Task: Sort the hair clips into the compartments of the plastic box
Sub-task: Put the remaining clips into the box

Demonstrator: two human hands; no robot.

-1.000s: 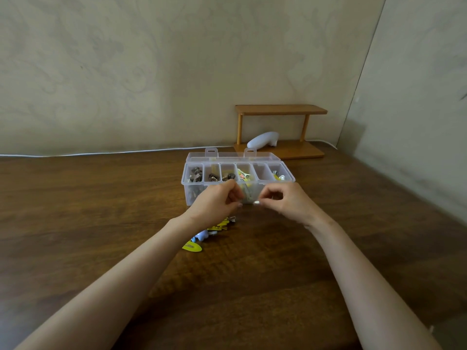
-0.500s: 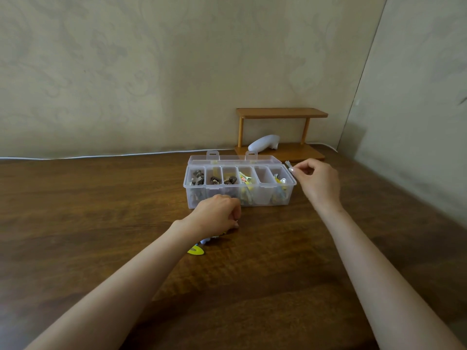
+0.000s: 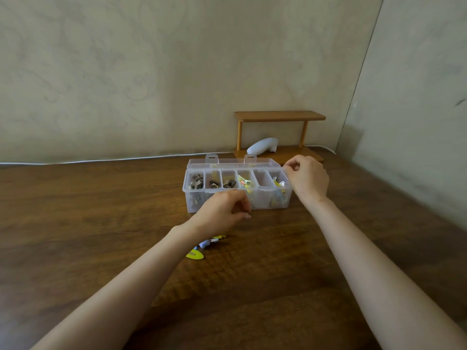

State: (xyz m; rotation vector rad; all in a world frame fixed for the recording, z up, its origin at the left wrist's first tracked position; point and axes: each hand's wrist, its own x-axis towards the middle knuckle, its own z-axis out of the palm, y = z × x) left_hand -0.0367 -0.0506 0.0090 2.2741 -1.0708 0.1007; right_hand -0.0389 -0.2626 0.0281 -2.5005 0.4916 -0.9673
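Sorting is well along, we judge: the plastic box (image 3: 262,204) stands open on the table (image 3: 101,223), with dark hair clips (image 3: 196,182) in its three left compartments, bright ones in the fourth and the far-right, and the fifth apparently bare. The right hand (image 3: 308,180) hovers at the box's right end, thumb and forefinger drawn together. Whether on a clip, we cannot tell. The left hand (image 3: 222,210) curls just before the front wall, its hold likewise hidden. A yellow clip (image 3: 194,255) and a few others beside the left forearm lie unsorted — the remainder.

Wooden table (image 3: 101,223), plastic box (image 3: 264,202), loose clips (image 3: 195,255), shelf (image 3: 279,115)
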